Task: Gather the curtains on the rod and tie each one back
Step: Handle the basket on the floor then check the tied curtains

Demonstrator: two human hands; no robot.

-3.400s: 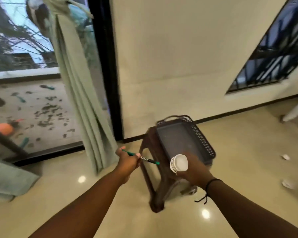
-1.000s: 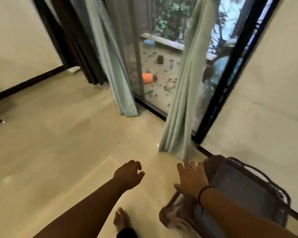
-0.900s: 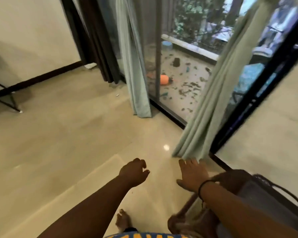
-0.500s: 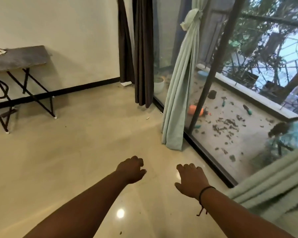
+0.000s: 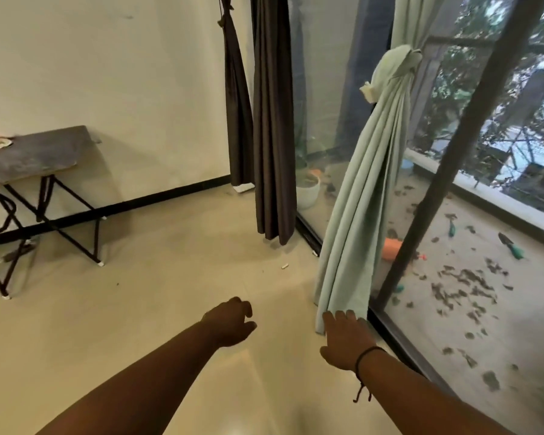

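Both hands hover empty beside the knotted green curtain.

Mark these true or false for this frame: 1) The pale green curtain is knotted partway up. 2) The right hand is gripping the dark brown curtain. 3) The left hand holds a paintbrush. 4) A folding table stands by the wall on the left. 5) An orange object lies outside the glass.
1) The pale green curtain is knotted partway up. True; the knot sits high on it.
2) False. The right hand is empty, fingers straight, near the green curtain's hem; the dark brown curtain hangs further off.
3) False. The left hand holds nothing.
4) True; the folding table stands against the wall.
5) True; the orange object lies beyond the glass.
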